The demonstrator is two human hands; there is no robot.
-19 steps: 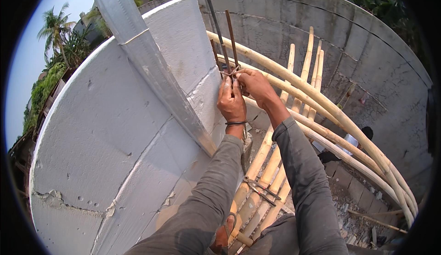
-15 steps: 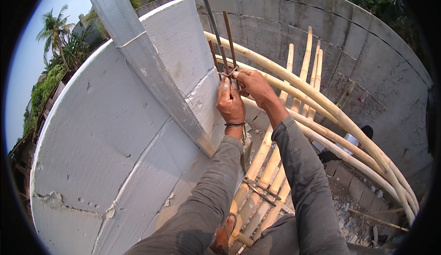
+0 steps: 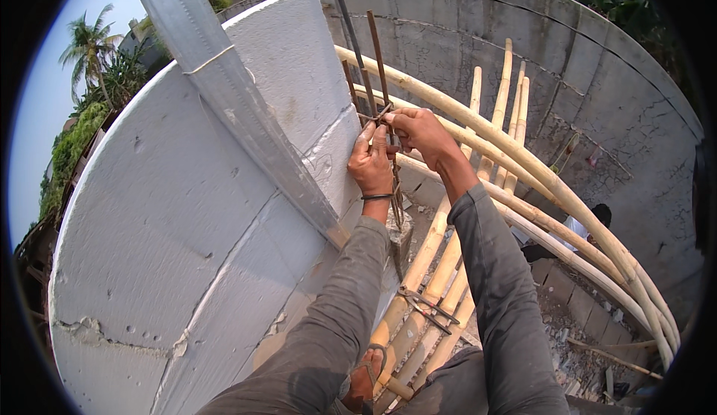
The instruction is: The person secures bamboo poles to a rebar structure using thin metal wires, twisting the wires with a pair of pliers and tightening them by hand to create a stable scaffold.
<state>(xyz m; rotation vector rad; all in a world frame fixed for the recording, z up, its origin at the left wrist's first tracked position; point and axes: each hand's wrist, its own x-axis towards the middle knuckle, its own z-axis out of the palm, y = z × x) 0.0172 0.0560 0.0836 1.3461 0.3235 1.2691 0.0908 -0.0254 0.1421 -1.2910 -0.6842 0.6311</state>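
Now our left hand (image 3: 371, 166) and right hand (image 3: 424, 135) sit slightly further apart, baring more of the metal rods (image 3: 378, 56) beneath; work seemingly continues at one joint. Right of the white wall (image 3: 172, 213), our right fingertips pinch the metal tie (image 3: 385, 111); our left grip we cannot tell.

Bright outdoor daylight fills the view. The sky (image 3: 48, 94) is pale and hazy, and the white wall (image 3: 172, 191) reflects strongly, turning greyer at its lower right. Highlights run along the poles (image 3: 485, 130); the grey wall (image 3: 620, 109) looks duller, and foliage (image 3: 635, 11) at upper right sinks into darkness. Fisheye distortion bows long edges, with black vignetting all round. The rods (image 3: 377, 49) read fairly sharply, though fine detail at their joint is too small to tell.
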